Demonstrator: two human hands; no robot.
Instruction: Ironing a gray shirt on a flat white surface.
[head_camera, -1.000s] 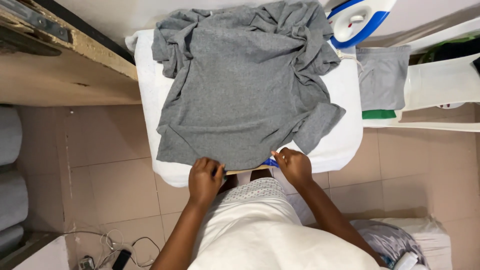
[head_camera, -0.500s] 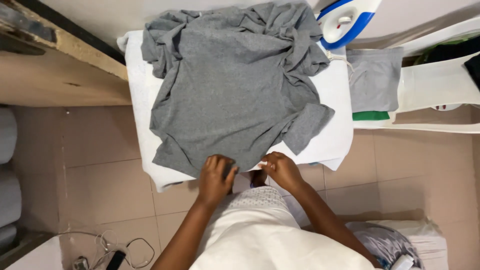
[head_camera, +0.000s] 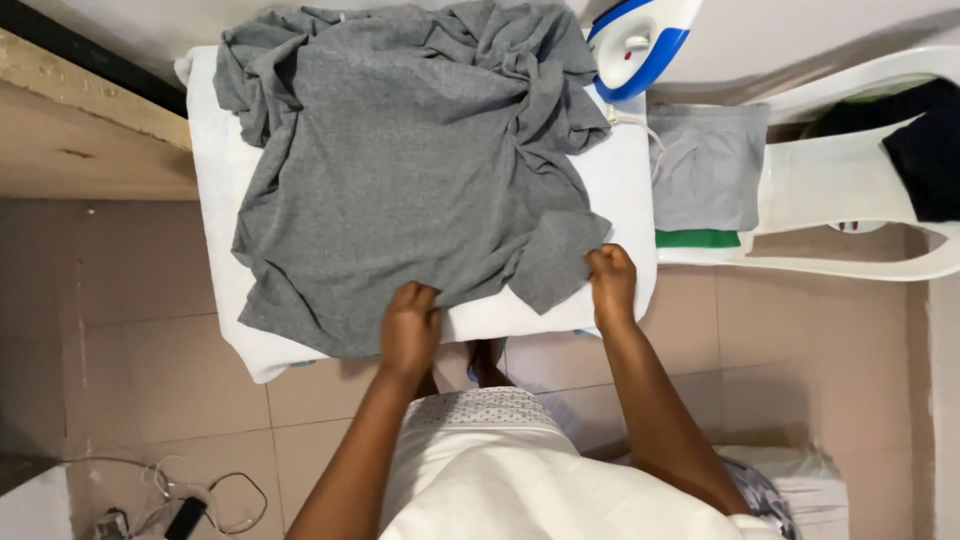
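Nearest the camera, the person's white garment (head_camera: 520, 470) fills the lower frame, both forearms reaching forward. The left hand (head_camera: 410, 325) rests on the near hem of a grey T-shirt (head_camera: 400, 170), fingers curled onto the fabric as if pinching it, though the grip itself is hidden beneath the knuckles. The right hand (head_camera: 610, 280) closes on the tip of the shirt's right sleeve, at the near right edge of the board. The shirt lies spread on a white padded ironing surface (head_camera: 625, 170), flat in the middle and bunched along its far edge; holding hem and sleeve together likely keeps the cloth taut. Beyond, a blue-and-white iron (head_camera: 640, 40) stands at the far right corner, off the cloth. Folded grey clothing (head_camera: 705, 170) lies on a white plastic chair (head_camera: 850, 180) beside it.
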